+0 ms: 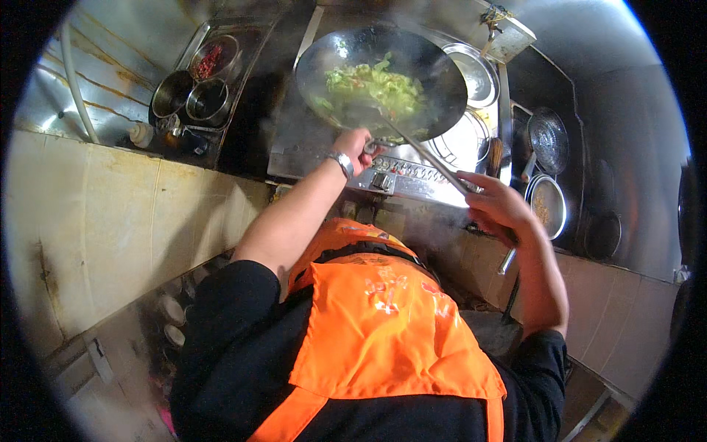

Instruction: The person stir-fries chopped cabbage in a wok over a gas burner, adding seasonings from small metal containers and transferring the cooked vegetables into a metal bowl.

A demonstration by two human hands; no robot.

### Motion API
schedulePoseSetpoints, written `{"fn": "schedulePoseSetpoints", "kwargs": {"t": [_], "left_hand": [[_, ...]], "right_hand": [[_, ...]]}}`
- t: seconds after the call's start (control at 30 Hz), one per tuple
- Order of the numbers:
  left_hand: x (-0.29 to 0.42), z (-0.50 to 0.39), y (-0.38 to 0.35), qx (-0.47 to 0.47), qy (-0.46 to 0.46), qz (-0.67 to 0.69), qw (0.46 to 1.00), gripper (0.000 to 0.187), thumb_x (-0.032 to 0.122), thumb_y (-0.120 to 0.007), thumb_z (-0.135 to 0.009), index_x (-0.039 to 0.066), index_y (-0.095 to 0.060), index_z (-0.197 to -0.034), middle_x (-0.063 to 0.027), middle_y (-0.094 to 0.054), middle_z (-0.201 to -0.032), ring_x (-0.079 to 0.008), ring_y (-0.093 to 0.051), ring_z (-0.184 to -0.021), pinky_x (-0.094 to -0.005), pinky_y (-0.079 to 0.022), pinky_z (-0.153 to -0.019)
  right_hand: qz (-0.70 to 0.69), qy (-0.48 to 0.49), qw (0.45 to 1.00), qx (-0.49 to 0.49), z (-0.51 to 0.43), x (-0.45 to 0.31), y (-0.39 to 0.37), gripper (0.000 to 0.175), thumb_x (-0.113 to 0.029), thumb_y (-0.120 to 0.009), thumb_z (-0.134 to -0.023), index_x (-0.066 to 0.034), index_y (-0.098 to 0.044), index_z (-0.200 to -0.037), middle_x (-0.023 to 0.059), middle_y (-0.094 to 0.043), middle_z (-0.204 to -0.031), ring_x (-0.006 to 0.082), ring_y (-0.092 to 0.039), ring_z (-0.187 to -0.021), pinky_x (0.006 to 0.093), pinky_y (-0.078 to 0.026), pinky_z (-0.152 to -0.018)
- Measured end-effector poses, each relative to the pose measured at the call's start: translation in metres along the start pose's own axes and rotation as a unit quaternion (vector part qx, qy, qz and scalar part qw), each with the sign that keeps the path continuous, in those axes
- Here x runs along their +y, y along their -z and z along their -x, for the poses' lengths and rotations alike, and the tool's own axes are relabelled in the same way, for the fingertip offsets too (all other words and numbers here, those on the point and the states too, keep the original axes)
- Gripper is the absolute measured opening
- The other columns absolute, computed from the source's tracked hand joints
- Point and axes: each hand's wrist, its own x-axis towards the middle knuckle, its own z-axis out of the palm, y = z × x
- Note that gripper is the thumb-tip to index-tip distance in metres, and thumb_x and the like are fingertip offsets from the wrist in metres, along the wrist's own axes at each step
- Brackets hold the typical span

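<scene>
My left hand (358, 150) grips the near handle of a large dark wok (442, 77), which looks tilted over the steel stove (309, 149). Chopped green leafy vegetables (381, 85), with a few reddish bits among them, lie in the wok under a haze of steam. A long metal handle of a cooking ladle or spatula (425, 152) is held in my right hand (491, 201). Its head reaches into the near side of the vegetables; steam and food blur it, so its shape cannot be made out.
Left of the stove stand metal pots (171, 94), a bowl of red chillies (209, 61) and a squeeze bottle (141, 134). On the right are a steel basin (472, 74), a bamboo wok brush (495, 154), a perforated strainer (548, 141) and a bowl with brown crumbs (547, 207).
</scene>
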Motion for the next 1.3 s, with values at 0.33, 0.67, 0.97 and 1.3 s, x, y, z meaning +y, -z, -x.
{"fn": "schedulePoseSetpoints", "kwargs": {"t": [0.33, 0.67, 0.97, 1.3], "left_hand": [[-0.126, 0.029, 0.109, -0.032, -0.135, -0.13, 0.982, 0.014, 0.019, -0.059, -0.088, 0.009, -0.064, -0.079, -0.0075, -0.069, -0.087, -0.0227, -0.067, -0.071, -0.0364, -0.046, -0.051], [-0.156, 0.093, 0.073, 0.065, -0.08, -0.021, 0.994, 0.013, 0.013, -0.06, -0.084, 0.007, -0.054, -0.075, -0.0062, -0.053, -0.063, -0.0182, -0.055, -0.048, -0.029, -0.026, -0.036], [-0.15, 0.172, 0.131, 0.099, -0.12, -0.228, 0.961, 0.042, 0.045, -0.053, -0.1, 0.007, -0.069, -0.096, -0.0093, -0.073, -0.09, -0.0153, -0.067, -0.07, -0.0302, -0.048, -0.056], [-0.184, 0.308, 0.23, -0.025, -0.29, -0.294, 0.91, 0.031, 0.032, -0.075, -0.087, 0.002, -0.07, -0.096, -0.005, -0.069, -0.072, -0.0111, -0.062, -0.058, -0.0283, -0.048, -0.052]], "right_hand": [[0.085, 0.12, 0.985, 0.095, 0.022, 0.088, -0.048, 0.059, -0.008, -0.065, -0.091, -0.0099, -0.047, -0.148, 0.0137, -0.071, -0.093, 0.0235, -0.067, -0.075, 0.0357, -0.054, -0.066], [-0.135, 0.106, 0.984, 0.044, 0.048, 0.139, -0.019, 0.06, -0.004, -0.058, -0.094, -0.0095, -0.042, -0.152, -0.0005, -0.054, -0.069, 0.0083, -0.049, -0.054, 0.0235, -0.038, -0.048], [-0.142, 0.218, 0.966, -0.014, -0.027, 0.144, -0.109, 0.037, -0.013, -0.06, -0.093, 0.0018, -0.055, -0.126, 0.0077, -0.062, -0.074, 0.0184, -0.062, -0.06, 0.0303, -0.049, -0.052], [0.07, 0.438, 0.722, -0.532, -0.005, 0.147, -0.41, 0.044, -0.02, -0.063, -0.099, 0.0031, -0.051, -0.135, 0.008, -0.068, -0.113, 0.0156, -0.062, -0.1, 0.0308, -0.05, -0.089]]}}
